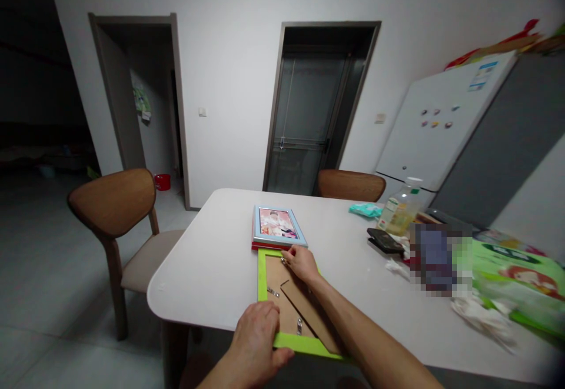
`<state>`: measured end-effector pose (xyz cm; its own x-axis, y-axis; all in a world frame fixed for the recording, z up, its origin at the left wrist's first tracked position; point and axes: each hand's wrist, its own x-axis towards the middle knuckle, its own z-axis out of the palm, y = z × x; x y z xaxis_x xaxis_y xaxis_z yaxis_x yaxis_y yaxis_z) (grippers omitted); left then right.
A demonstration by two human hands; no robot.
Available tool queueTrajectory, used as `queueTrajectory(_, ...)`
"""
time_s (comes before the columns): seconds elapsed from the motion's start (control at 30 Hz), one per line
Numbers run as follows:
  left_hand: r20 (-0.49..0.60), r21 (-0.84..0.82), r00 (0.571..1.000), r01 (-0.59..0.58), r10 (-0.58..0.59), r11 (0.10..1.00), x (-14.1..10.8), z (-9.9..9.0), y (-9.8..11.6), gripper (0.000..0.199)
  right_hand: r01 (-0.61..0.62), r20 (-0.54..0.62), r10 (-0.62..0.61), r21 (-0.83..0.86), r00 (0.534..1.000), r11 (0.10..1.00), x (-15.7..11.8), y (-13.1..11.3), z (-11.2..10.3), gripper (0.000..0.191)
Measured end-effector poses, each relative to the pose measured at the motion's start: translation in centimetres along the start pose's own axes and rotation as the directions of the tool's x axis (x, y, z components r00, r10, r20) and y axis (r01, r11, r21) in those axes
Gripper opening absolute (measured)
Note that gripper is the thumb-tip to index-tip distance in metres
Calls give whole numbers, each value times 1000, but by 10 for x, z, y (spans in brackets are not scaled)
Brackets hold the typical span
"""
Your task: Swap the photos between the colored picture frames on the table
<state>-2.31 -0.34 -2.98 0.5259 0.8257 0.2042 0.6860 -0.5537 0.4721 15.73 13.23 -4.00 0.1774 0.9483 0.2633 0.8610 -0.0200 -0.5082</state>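
A picture frame with a lime-green border (262, 274) lies back side up at the table's near edge. Its brown backing board shows metal clips and a slanted stand flap (304, 312). My left hand (260, 339) grips the frame's near left corner, thumb at the bottom edge and fingers over the left side. At the far edge, my right hand (301, 262) has its fingers pinched at a metal clip near the top. Just beyond lies a light-blue frame (278, 224) with a pink picture, stacked on something red (260, 246).
On the white table (198, 265), the right side holds a bottle of yellowish liquid (399, 208), a black wallet-like item (385, 240), a teal packet (365, 210), tissues and a green package (521, 271). Wooden chairs (115, 200) stand left and behind.
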Motion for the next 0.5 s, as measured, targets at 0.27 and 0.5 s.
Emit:
queueTrajectory(0.27,79,54,991,-115,110,992,17,17,30,56,25,-20,-23,88,1000,996,-44,38,-48,23)
queueTrajectory(0.5,78,-33,990,-116,118,993,17,17,36,42,-213,77,206,562,976,799,-82,62,-53,34)
